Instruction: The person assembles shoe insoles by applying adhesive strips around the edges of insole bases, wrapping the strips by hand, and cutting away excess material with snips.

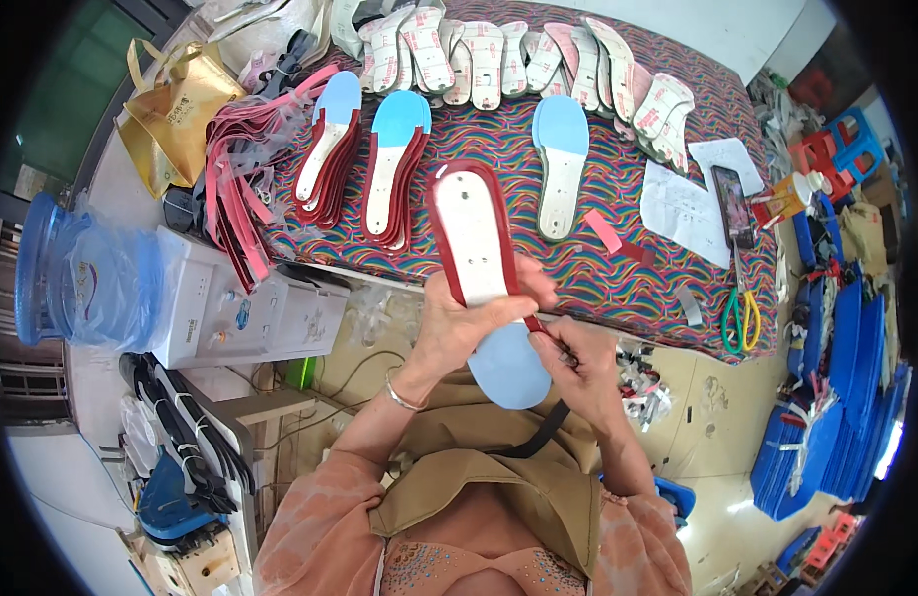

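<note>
I have my left hand (459,323) wrapped around the shoe insole (476,248) above my lap, just off the desk (618,268); my right hand (578,363) pinches its red edge strip (538,326). Best, I judge, to pull steadily along the rim

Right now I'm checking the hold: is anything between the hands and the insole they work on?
Nothing visible. The left hand clasps the insole directly, and the right hand pinches its red edging at the lower side.
</note>
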Action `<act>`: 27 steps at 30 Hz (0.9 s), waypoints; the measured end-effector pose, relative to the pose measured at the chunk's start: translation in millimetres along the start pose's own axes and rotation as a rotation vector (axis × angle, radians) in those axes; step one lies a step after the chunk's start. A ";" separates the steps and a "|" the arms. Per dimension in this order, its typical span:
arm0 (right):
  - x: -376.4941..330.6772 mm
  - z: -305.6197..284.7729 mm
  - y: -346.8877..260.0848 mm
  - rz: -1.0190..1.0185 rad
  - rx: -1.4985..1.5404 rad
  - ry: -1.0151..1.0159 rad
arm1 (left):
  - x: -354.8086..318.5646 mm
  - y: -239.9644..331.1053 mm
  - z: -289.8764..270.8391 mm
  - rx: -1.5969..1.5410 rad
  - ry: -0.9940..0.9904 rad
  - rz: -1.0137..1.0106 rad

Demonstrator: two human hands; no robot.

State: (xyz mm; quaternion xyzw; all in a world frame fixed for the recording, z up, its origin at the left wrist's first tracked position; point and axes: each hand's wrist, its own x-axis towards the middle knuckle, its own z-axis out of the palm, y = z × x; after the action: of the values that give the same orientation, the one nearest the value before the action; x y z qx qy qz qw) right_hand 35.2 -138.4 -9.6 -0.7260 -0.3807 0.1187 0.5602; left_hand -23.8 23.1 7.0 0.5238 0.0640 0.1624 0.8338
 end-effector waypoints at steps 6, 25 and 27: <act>11.4 -23.2 12.8 0.137 0.289 0.028 | -2.6 -0.7 -2.8 0.217 -0.194 -0.040; 64.8 -28.7 -0.5 0.116 0.408 0.122 | -22.9 -21.1 10.5 0.424 -0.187 -0.243; 63.8 -25.0 2.2 0.137 0.535 0.141 | -21.5 -24.4 12.1 0.418 -0.192 -0.218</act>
State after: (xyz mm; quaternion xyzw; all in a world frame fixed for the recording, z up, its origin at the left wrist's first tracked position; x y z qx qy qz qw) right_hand 94.6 -112.9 13.3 -0.5829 -0.2462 0.2017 0.7476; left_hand -35.6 -4.3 -10.8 0.6878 0.0727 0.0045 0.7223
